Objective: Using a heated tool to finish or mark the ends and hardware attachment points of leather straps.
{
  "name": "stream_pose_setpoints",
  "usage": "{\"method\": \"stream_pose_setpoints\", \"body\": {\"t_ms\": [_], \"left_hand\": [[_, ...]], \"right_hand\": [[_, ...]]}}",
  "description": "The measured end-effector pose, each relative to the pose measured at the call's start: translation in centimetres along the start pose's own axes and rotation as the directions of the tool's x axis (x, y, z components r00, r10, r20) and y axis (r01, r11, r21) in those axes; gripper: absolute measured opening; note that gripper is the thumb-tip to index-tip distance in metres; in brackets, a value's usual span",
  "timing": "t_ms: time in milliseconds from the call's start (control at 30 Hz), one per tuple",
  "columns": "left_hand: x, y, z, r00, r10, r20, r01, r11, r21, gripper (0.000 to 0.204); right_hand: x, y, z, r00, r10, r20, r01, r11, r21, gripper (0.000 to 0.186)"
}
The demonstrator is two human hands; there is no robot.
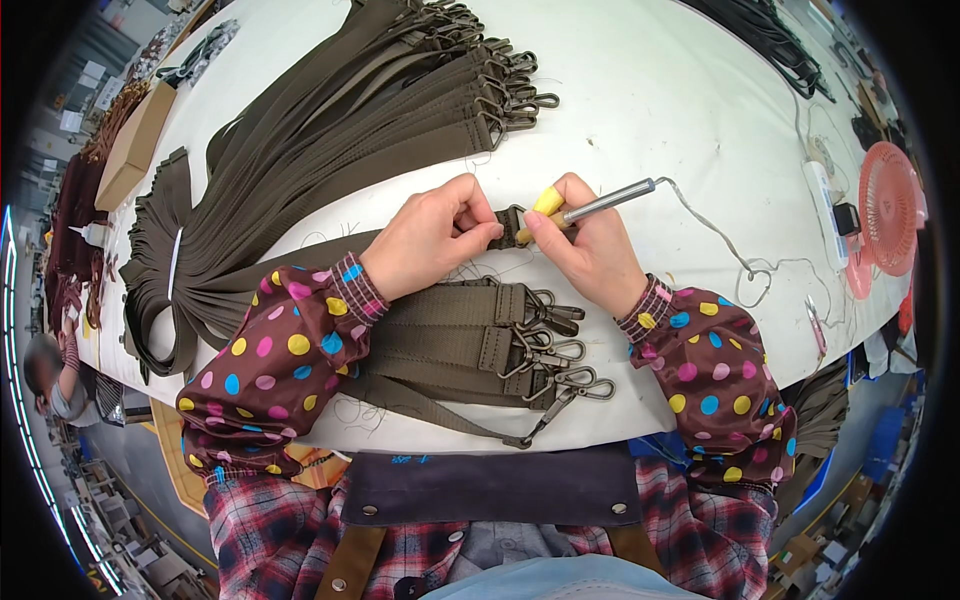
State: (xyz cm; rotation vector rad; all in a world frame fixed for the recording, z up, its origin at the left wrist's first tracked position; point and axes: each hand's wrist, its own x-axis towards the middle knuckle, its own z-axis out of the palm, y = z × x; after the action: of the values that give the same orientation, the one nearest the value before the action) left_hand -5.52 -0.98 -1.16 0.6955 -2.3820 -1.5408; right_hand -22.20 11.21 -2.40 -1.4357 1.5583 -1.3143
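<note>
Dark olive webbing straps with metal snap hooks lie on the white table. One strap [345, 247] runs under my left hand [440, 232] to its metal-fitted end [510, 226]. My left thumb and fingers are pinched together over that end; what they hold is too small to make out. My right hand [588, 245] grips a corded pen-shaped tool [612, 200] with a grey handle, its tip hidden near the fitting. A yellow cover [549, 201] sits on a right fingertip. Below my hands lies a stack of folded straps [450, 330], hooks to the right.
A large strap bundle [330, 130] fans out at the far left, bound by a white tie [176, 262]. The tool's grey cord [700, 222] trails right toward a white power strip [826, 212] and a pink fan [890, 205]. A cardboard box [135, 145] stands at left.
</note>
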Motion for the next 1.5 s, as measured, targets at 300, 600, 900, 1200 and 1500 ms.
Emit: {"method": "stream_pose_setpoints", "body": {"t_ms": [300,600,900,1200,1500], "left_hand": [[0.1,0.2,-1.0,0.991,0.0,0.135,-0.002,1.0,0.013,0.018],[1.5,2.8,-3.2,0.902,0.077,0.425,-0.292,0.833,0.47,0.026],[2.8,1.5,-3.1,0.879,0.1,0.466,-0.268,0.913,0.309,0.011],[2.5,1.1,-2.8,0.904,0.137,0.406,-0.281,0.904,0.321,0.008],[2.4,0.7,-2.7,0.927,0.179,0.33,-0.263,0.937,0.231,0.008]], "right_hand": [[0.1,0.2,-0.1,1.0,-0.011,-0.014,0.011,1.0,-0.01,0.016],[0.2,0.6,0.2,0.996,-0.087,-0.037,0.088,0.995,0.042,0.021],[0.3,0.7,0.4,0.996,-0.091,-0.011,0.091,0.995,0.03,0.021],[0.3,0.5,0.4,0.998,-0.07,0.006,0.07,0.997,0.019,0.021],[0.3,0.8,0.6,0.996,-0.09,-0.014,0.091,0.995,0.034,0.02]]}}
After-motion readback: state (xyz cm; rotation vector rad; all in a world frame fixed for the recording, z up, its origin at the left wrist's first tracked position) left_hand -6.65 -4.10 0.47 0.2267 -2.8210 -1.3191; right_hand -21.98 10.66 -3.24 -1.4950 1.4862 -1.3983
